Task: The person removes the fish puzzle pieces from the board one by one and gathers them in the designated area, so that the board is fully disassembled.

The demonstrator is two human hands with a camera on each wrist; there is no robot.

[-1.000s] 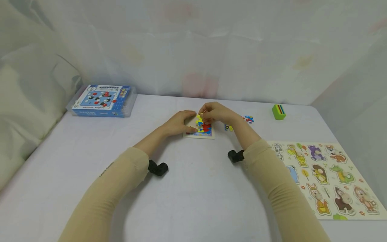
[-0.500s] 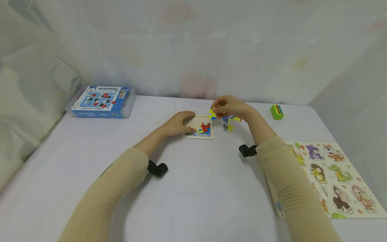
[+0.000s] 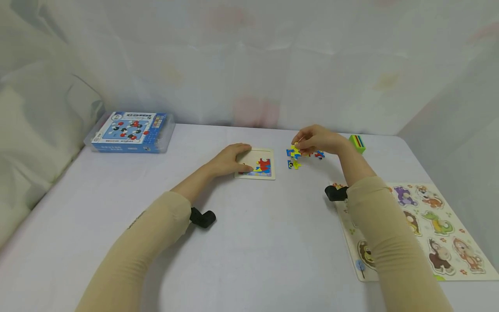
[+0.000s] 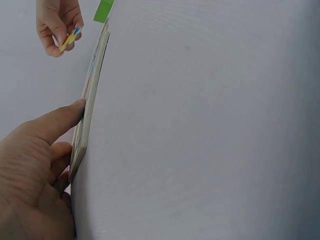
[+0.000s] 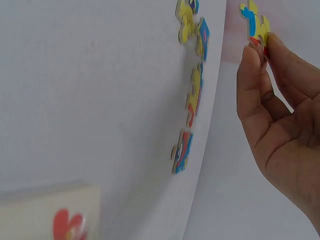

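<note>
In the head view my left hand [image 3: 231, 160] holds the left side of a small wooden puzzle board [image 3: 272, 177]. Its thumb lies near the board's front edge, with the fingers toward the far edge. A few red, blue and yellow pieces [image 3: 264, 166] sit in the board's lower right part. My right hand [image 3: 317, 139], to the right of the board, pinches a yellow and blue puzzle piece [image 5: 257, 25] between thumb and fingertips, above the table. Several loose puzzle pieces [image 5: 195, 95] lie on the table below that hand; the hand partly covers them in the head view.
A blue molecule-model box [image 3: 130, 130] rests at the back left. At the back right stands a green striped block [image 3: 357, 144], close behind my right wrist. A large animal puzzle board [image 3: 440, 225] lies at the right, partly under my right forearm.
My right hand has lifted the yellow puzzle piece off the board and carried it right, over the loose pieces. My left hand stays at the board.
</note>
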